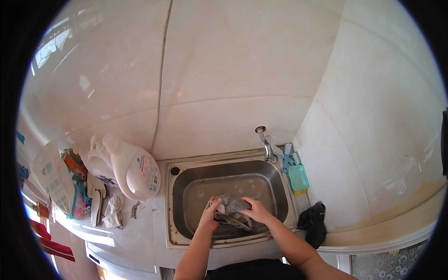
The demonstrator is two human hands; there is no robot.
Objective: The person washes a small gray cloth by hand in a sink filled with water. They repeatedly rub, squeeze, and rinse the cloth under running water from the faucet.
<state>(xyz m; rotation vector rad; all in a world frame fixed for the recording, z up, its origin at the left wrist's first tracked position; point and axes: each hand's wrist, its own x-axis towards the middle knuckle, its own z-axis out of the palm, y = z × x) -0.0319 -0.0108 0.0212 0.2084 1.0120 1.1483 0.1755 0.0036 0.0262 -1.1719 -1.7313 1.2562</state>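
My left hand and my right hand grip a wet grey cloth from its two sides, over the near part of a stainless steel sink. A small pale patch shows on the cloth beside my left fingers. Its lower folds hang down between my hands, close to the water; whether they dip in cannot be told. Murky water with a few bubbles stands in the basin. Behind it, a chrome tap comes out of the wall.
Large white detergent jugs, a plastic bag, a scrubbing brush and a whitish cloth are on the left counter. Right of the sink lie blue-handled brushes, a turquoise soap dish and a dark bunched cloth. Walls rise behind and right.
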